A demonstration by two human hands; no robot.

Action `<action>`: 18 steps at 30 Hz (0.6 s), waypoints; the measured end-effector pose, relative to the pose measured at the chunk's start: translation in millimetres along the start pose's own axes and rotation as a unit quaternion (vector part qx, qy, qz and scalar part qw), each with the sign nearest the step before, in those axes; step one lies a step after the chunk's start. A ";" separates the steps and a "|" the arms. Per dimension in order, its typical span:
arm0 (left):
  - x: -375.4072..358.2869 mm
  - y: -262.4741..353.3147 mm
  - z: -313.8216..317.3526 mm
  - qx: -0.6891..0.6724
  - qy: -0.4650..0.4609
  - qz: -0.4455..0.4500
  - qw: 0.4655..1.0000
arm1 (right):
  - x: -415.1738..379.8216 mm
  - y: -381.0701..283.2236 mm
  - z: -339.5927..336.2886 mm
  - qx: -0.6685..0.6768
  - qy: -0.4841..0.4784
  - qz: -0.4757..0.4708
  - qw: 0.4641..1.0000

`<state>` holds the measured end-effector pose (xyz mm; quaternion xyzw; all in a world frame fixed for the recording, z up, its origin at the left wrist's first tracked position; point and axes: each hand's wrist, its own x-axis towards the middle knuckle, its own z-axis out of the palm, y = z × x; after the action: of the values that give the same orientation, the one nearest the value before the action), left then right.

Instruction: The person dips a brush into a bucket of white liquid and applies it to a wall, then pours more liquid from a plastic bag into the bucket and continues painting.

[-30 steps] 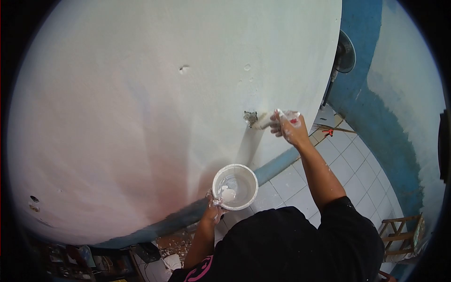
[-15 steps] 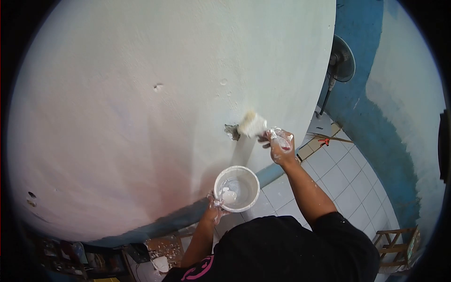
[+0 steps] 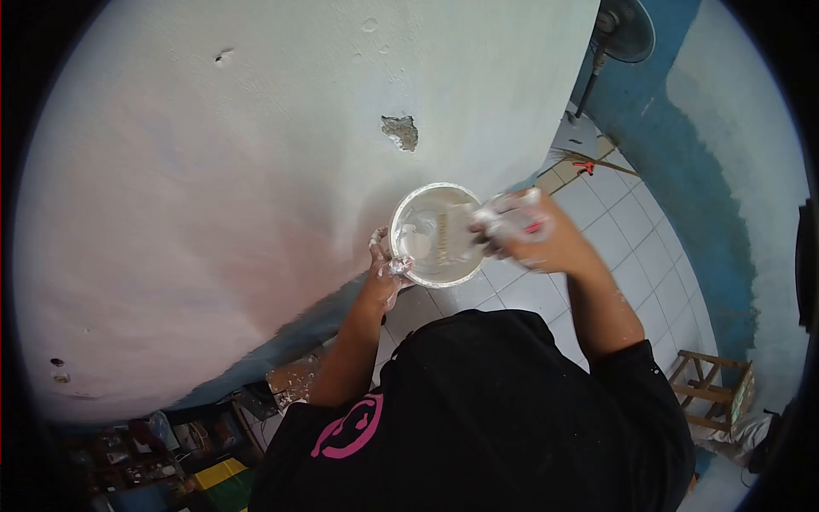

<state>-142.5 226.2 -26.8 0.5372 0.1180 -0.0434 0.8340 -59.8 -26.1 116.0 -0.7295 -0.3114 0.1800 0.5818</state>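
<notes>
My left hand (image 3: 392,266), smeared with white, grips the rim and side of a white plastic bucket (image 3: 398,211) close to the wall. A pool of white paint (image 3: 416,243) lies at the bottom. In my right hand (image 3: 522,229), blurred by motion and coated with white paint, is a wide paintbrush (image 3: 456,235). Its bristles are over the bucket's mouth, inside the rim in this view. The partly painted wall (image 3: 307,111) stands in front, with a rough broken patch (image 3: 401,132) above the bucket.
A standing fan (image 3: 623,30) is at the far right by a blue and white wall. White floor tiles (image 3: 580,205) run below, with an orange-handled item (image 3: 583,169) on them. A wooden stool (image 3: 708,392) stands lower right; cluttered shelves (image 3: 128,461) are lower left.
The paintbrush has left the wall beside the broken patch and come down to the bucket in my right hand. The view has tilted downward; my left hand still holds the bucket.
</notes>
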 end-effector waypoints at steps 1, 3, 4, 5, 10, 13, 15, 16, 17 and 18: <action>-0.6 -0.8 1.5 0.003 -0.004 -0.001 1.000 | 6.7 3.8 12.7 -0.086 -0.012 -0.019 0.996; 1.2 -11.4 2.0 -0.007 -0.007 -0.009 1.000 | 16.5 18.4 35.9 -0.177 0.002 -0.030 0.984; 1.3 -18.9 -0.2 -0.012 -0.008 -0.013 1.000 | 18.9 26.8 45.3 -0.222 0.009 -0.036 0.974; -0.5 -29.9 -9.7 -0.014 -0.003 -0.026 1.000 | 20.0 33.7 56.2 -0.236 -0.005 -0.011 0.972; -7.7 -45.7 -2.1 -0.052 0.009 -0.016 0.998 | 22.8 73.1 82.0 -0.292 -0.051 0.005 0.955; -4.3 -70.2 -6.7 -0.049 -0.027 -0.038 0.998 | 17.6 69.8 87.5 -0.300 -0.099 0.100 0.943; -9.1 -76.2 1.0 -0.085 -0.018 -0.053 0.995 | 9.5 63.0 89.5 -0.308 -0.106 0.133 0.936; -9.9 -79.0 4.9 -0.101 -0.011 -0.062 0.993 | 4.8 69.7 91.3 -0.303 -0.086 0.131 0.940; -9.6 -82.4 6.9 -0.102 -0.014 -0.078 0.992 | -0.5 81.2 93.4 -0.296 -0.067 0.128 0.944; -8.5 -85.7 8.7 -0.102 -0.017 -0.095 0.990 | -3.3 89.2 93.0 -0.288 -0.047 0.124 0.948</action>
<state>-166.4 181.9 -97.1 0.4349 0.1582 -0.1189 0.8785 -98.6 28.7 6.0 -0.8895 -0.2840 0.1878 0.3046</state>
